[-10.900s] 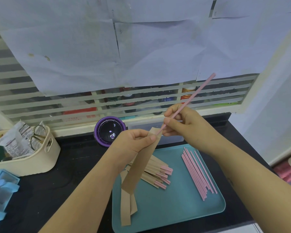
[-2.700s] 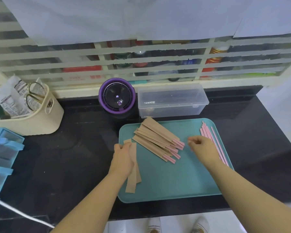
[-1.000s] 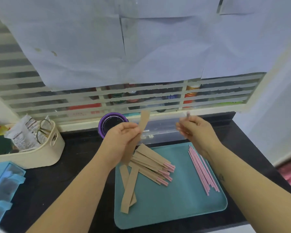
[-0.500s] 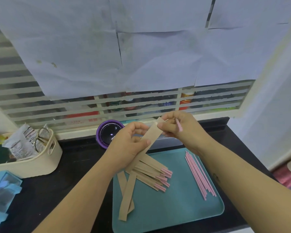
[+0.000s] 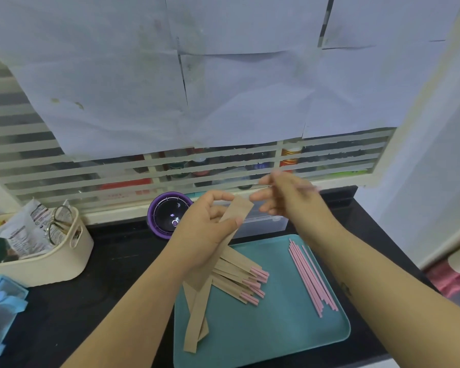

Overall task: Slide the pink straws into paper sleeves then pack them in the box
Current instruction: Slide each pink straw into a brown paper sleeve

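My left hand (image 5: 205,235) pinches a brown paper sleeve (image 5: 238,212) near its top end, raised above the teal tray (image 5: 276,330). My right hand (image 5: 284,200), blurred, is just right of the sleeve's mouth and holds a pink straw (image 5: 307,187) whose end pokes out to the right. Several sleeved straws (image 5: 239,277) lie fanned on the tray's left half. Bare pink straws (image 5: 312,277) lie in a bundle on its right half. Empty sleeves (image 5: 197,322) lie at the tray's left edge. The clear plastic box (image 5: 266,224) stands behind the tray, mostly hidden by my hands.
A purple round container (image 5: 169,215) stands left of the box. A cream basket (image 5: 45,256) with scissors and packets sits at the left, a blue organiser (image 5: 0,312) in front of it. A slatted window frame runs along the back of the black counter (image 5: 112,282).
My right hand has drawn back from the sleeve's mouth and turned the straw so its end points right. My left hand still holds the sleeve up.
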The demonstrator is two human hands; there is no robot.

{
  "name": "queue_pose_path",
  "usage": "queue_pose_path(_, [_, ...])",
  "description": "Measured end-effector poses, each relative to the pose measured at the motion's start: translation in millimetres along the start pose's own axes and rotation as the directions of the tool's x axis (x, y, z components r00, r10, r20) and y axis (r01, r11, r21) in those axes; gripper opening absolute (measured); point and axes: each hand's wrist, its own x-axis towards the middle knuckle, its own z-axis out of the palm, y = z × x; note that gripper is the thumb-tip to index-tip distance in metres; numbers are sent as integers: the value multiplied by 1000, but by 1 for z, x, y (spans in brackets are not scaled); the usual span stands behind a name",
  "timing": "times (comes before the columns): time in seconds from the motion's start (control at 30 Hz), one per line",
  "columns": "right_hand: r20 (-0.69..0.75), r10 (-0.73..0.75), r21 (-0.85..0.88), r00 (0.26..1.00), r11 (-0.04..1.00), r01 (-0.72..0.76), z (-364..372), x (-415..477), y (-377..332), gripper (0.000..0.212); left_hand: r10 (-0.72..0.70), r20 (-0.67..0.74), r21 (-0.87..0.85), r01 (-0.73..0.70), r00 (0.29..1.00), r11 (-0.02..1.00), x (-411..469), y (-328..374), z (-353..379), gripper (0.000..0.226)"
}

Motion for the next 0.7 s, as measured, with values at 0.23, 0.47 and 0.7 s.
queue_pose_path(0.23, [10, -13, 203, 1000, 979, 10, -24, 0, -12, 25, 16, 13, 8, -16, 1000, 1000, 1, -4, -1, 33])
queue_pose_path(0.47, [119, -94, 111, 988, 991, 81, -19, -6, -12, 18, 42, -30, -13, -42, 999, 999, 1, -2, 1, 50])
queue_pose_path(0.7, [118, -94, -51, 988, 994, 101, -10, -8, -10, 16, 44, -26, 5, -44, 999, 999, 3, -5, -2, 28])
